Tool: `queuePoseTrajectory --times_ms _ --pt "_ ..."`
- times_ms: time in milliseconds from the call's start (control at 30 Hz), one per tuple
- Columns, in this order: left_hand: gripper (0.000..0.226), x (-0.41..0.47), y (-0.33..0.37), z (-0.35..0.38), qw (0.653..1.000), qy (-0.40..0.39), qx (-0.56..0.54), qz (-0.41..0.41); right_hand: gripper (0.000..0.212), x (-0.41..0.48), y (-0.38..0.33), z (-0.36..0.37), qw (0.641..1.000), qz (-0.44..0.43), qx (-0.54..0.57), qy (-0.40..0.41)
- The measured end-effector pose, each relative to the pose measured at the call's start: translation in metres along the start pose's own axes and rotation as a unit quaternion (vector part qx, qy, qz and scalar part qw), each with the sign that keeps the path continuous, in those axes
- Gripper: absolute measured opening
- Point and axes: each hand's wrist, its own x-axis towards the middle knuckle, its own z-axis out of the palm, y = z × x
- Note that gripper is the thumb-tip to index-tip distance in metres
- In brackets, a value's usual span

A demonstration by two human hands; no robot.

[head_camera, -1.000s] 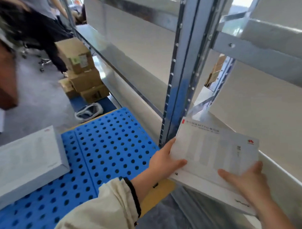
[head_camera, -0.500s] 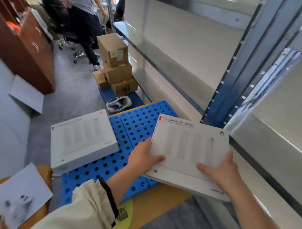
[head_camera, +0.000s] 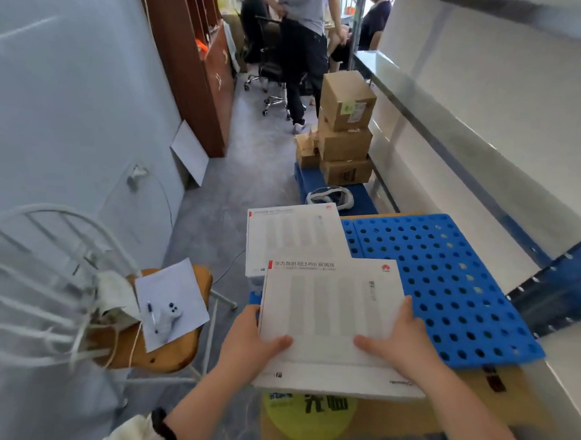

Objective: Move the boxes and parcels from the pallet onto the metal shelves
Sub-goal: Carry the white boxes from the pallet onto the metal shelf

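I hold a flat white box (head_camera: 332,310) with red corner marks in front of me, above the near left part of the blue perforated pallet (head_camera: 449,280). My left hand (head_camera: 250,339) grips its left near edge, thumb on top. My right hand (head_camera: 398,341) grips the right near edge, thumb on top. A second flat white box (head_camera: 293,233) lies on the pallet's far left, partly hidden by the held one. The metal shelves (head_camera: 476,121) run along the right side.
A stack of brown cardboard boxes (head_camera: 345,125) stands on a further blue pallet, with a white headset (head_camera: 329,198) in front. A wooden chair (head_camera: 148,340) with paper and a pen is at left. People and office chairs are at the far end beside a brown cabinet (head_camera: 195,68).
The white box has swung left, away from the shelf upright, and now hangs over the pallet's left side. My view has turned left toward the aisle and chair.
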Motion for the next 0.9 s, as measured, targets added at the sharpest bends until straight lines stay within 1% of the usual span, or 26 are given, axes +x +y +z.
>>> queuePoseTrajectory --times_ms 133,367,433,533,600,667,900 --pt "0.061 -0.006 -0.025 -0.011 0.999 0.015 0.001 -0.032 0.134 0.007 -0.011 0.024 0.999 -0.014 -0.024 -0.036" --pt "0.057 -0.001 -0.045 -0.005 0.997 0.026 0.036 -0.068 0.131 0.023 -0.007 0.049 0.996 -0.006 -0.057 -0.073" --pt "0.057 0.006 -0.048 0.009 0.995 0.012 0.049 -0.087 0.131 0.034 0.006 0.051 0.994 0.017 -0.062 -0.094" --pt "0.058 0.004 -0.051 0.008 0.995 0.014 0.038 -0.091 0.132 0.035 0.008 0.058 0.994 0.011 -0.056 -0.089" --pt "0.06 0.009 -0.053 0.008 0.994 0.022 0.036 -0.099 0.132 0.044 0.005 0.063 0.993 0.007 -0.059 -0.104" --pt "0.061 0.011 -0.053 0.005 0.994 0.029 0.029 -0.101 0.133 0.048 0.001 0.064 0.993 0.003 -0.064 -0.102" --pt "0.059 0.017 -0.056 0.006 0.994 0.033 0.014 -0.103 0.133 0.056 -0.003 0.065 0.992 -0.004 -0.074 -0.103"
